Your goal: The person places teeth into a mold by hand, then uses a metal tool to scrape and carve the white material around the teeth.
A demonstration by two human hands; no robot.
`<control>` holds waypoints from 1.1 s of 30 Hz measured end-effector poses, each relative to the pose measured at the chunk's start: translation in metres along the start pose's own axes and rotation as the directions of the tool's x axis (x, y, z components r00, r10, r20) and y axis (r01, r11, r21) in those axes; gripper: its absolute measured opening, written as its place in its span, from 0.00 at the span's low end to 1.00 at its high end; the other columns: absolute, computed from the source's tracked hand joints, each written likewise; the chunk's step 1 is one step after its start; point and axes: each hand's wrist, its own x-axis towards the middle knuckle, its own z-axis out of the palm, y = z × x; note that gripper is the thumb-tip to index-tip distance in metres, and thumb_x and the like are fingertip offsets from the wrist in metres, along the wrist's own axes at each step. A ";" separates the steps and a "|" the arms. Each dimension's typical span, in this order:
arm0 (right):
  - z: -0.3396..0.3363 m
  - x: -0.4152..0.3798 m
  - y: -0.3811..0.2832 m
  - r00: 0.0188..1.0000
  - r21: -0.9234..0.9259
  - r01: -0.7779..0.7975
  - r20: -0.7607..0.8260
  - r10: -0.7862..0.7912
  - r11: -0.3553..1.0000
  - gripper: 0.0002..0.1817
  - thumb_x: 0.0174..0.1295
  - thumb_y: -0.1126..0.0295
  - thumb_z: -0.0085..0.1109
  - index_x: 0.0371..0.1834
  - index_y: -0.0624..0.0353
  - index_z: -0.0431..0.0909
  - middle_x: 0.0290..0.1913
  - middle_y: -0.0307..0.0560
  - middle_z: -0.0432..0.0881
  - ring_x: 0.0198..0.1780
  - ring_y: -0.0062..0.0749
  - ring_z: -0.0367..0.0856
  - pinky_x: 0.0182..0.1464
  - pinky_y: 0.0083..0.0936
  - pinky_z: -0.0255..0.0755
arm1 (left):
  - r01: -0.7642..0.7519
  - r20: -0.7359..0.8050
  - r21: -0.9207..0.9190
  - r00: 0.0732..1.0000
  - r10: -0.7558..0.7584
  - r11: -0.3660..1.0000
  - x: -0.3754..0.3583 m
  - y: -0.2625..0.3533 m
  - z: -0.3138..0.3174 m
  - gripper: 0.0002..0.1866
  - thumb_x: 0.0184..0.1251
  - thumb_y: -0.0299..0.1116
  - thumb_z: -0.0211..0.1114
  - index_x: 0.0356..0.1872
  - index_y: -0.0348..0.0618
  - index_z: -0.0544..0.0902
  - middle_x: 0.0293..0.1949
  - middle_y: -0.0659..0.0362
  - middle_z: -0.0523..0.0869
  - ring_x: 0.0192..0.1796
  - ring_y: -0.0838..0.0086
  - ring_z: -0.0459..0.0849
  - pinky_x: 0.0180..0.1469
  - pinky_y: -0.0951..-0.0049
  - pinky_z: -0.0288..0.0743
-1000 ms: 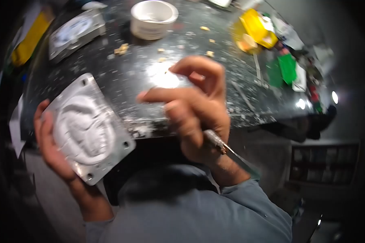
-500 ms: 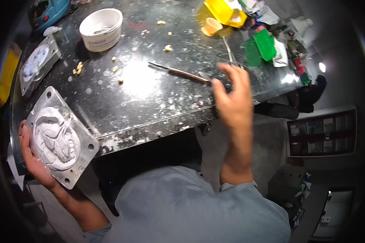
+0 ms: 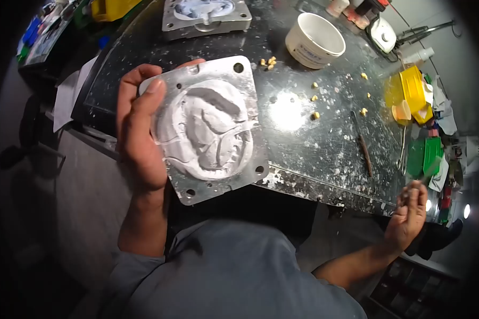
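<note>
My left hand (image 3: 143, 127) grips the left side of a metal denture flask half (image 3: 255, 154), thumb on its face. The flask is tilted toward me and filled with white plaster (image 3: 210, 133) that bears a tooth-lined, horseshoe-shaped mould. At the table's right edge my right hand (image 3: 407, 212) is closed around a thin tool with a flat blade (image 3: 432, 167), blurred by motion. A slim wooden-handled tool (image 3: 365, 151) lies on the table to the left of that hand. Another thin metal tool (image 3: 403, 149) lies just beyond it.
A second flask half (image 3: 207, 24) rests at the back of the black table (image 3: 239, 53). To its right stands a white tub (image 3: 315, 45), with several small yellowish pieces (image 3: 271, 63) scattered nearby. A yellow bin (image 3: 412, 87), an orange cup (image 3: 402, 110) and a green bin (image 3: 432, 154) line the right side.
My right hand was open over the tools and is now closed on one, drawn to the table's edge. The view has turned left; the flask half is nearer the middle.
</note>
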 end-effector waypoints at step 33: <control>0.241 -0.068 -0.002 0.583 0.152 0.566 0.622 -0.523 0.811 0.15 0.54 0.77 0.80 0.45 0.54 0.90 0.46 0.41 0.92 0.57 0.36 0.91 0.70 0.45 0.73 | -0.120 0.108 0.109 0.988 0.108 0.987 0.001 -0.006 -0.014 0.15 0.79 0.31 0.55 0.60 0.33 0.71 0.51 0.39 0.89 0.47 0.76 0.84 0.58 0.77 0.73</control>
